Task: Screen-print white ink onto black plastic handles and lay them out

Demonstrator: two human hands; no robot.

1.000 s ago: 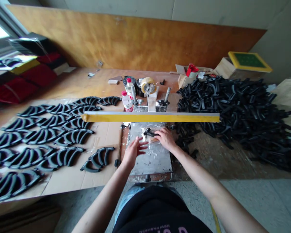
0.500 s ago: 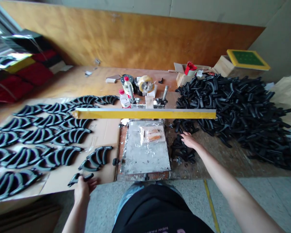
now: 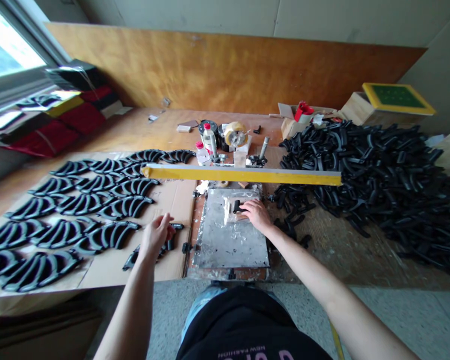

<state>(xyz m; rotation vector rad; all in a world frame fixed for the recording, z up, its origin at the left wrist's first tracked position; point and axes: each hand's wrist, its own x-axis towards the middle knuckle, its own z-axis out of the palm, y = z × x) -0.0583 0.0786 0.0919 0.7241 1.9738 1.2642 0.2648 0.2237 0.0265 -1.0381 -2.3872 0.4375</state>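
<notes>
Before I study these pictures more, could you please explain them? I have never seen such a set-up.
There is no robot here: a person works with two bare hands, and one camera worn on the head looks forward and down. In front is a flat metal plate, with a long yellow bar crossing the view near its far end. The right hand holds a black piece at the plate. The left hand hides part of a small group of black pieces; I cannot tell whether it touches them. To the left, curved black pieces lie in rows on cardboard; to the right, similar-looking pieces form a loose heap.
</notes>
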